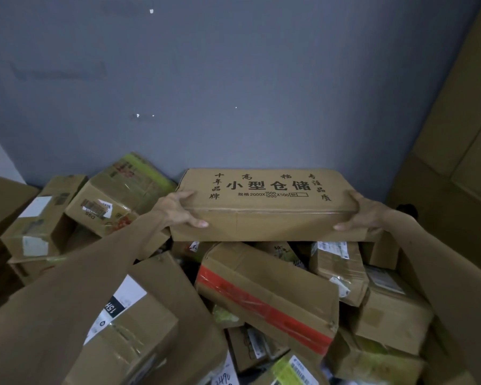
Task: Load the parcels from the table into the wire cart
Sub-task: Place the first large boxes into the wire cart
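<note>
1. Head view, and I see 2 hands on 1 parcel: a long flat brown cardboard box with black printed characters (267, 209), held level and crosswise in front of the grey-blue wall (233, 79).
2. My operator's left hand (178, 208) grips the box's left end, thumb on the top face, fingers wrapped onto the near side.
3. Over to the right hand (364, 213): same clamp on the right end, thumb up top, fingertips on the near face.
4. That box hangs over the far part of a heap of brown cardboard parcels (386, 309); I cannot tell whether its underside touches them.
5. Just below its near edge lies a tilted brown carton with a red tape band (267, 295).
6. Right of that one, a smaller brown carton with a white shipping label (338, 262) leans in the pile.
7. Far left, a carton with yellow-green printing (122, 190) tilts toward the wall.
8. Under the left forearm, a brown carton with a black-and-white label (122, 323).
9. Tall flat brown cardboard panels (456, 134) fill the right edge.
</note>
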